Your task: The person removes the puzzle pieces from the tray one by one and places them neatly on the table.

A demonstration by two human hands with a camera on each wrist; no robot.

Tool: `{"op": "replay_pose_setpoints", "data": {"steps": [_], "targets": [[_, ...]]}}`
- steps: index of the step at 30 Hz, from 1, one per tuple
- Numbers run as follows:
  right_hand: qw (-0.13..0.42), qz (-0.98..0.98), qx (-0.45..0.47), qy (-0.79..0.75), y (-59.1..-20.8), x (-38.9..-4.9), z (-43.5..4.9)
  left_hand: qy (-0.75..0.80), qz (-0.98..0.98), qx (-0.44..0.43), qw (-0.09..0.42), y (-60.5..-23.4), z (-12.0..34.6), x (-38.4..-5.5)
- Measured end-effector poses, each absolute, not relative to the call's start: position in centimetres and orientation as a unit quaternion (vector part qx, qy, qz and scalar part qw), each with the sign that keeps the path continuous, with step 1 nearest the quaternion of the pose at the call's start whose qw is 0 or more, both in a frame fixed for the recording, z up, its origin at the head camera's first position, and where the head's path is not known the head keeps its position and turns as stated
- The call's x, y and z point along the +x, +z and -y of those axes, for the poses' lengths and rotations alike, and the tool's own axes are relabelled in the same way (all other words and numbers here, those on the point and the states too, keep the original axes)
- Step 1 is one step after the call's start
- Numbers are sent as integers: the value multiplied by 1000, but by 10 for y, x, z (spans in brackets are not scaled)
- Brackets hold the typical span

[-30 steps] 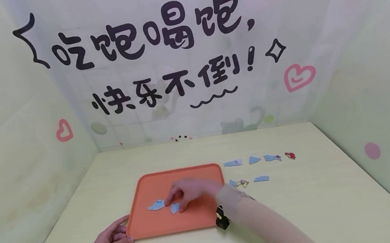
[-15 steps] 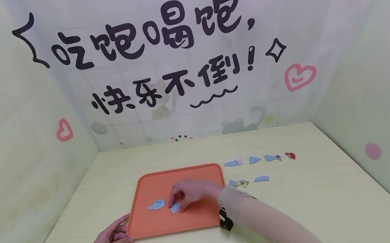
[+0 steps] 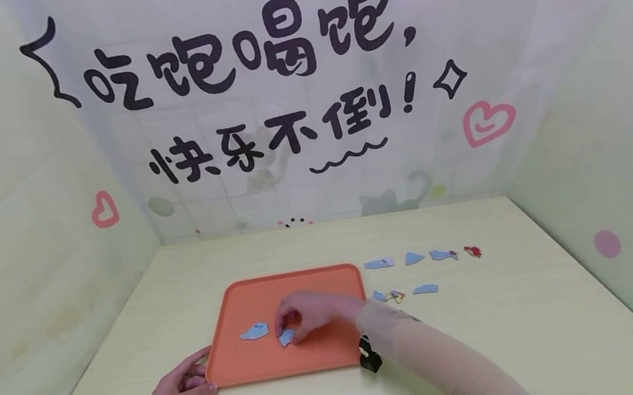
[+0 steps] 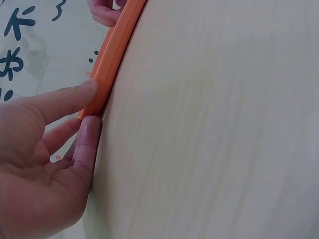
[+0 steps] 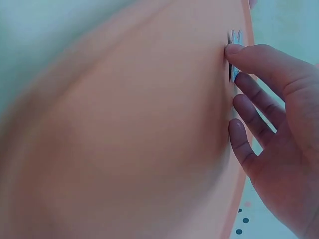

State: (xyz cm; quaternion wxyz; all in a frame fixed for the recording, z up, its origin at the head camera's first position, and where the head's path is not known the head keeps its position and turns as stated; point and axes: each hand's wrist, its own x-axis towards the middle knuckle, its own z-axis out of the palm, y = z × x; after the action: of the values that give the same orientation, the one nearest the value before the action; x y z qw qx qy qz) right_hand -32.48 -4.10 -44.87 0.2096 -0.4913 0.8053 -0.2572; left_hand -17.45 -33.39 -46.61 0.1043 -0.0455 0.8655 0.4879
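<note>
An orange tray (image 3: 322,361) lies on the table. At its near left corner my left hand (image 3: 177,387) holds the rim between thumb and fingers, as the left wrist view also shows. My right hand (image 3: 318,313) is over the middle of the tray. Its thumb and fingers pinch a small light-blue jigsaw piece (image 3: 286,338), low at the tray floor. Just left of it lies another light-blue puzzle piece (image 3: 254,331) with a dark mark, a small gap apart. In the right wrist view the pinched piece (image 5: 234,67) is seen edge-on at the thumb tip.
Right of the tray, flat pieces lie in two rows: a blue and lilac one (image 3: 379,263), a triangular one (image 3: 413,258), a red one (image 3: 473,251), a yellow patterned one (image 3: 393,296) and a blue strip (image 3: 425,289). A black object (image 3: 370,354) shows at the right wrist.
My right hand has shifted slightly right, with the pinched piece moving a little away from the left piece. My left hand keeps its hold on the tray corner.
</note>
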Motion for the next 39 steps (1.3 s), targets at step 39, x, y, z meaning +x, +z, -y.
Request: {"op": "replay_pose_setpoints", "data": {"steps": [39], "targets": [[-8,-848,-364,-386,-428,-324,-117,461,-880,-64,100,-467,332,-176]]}}
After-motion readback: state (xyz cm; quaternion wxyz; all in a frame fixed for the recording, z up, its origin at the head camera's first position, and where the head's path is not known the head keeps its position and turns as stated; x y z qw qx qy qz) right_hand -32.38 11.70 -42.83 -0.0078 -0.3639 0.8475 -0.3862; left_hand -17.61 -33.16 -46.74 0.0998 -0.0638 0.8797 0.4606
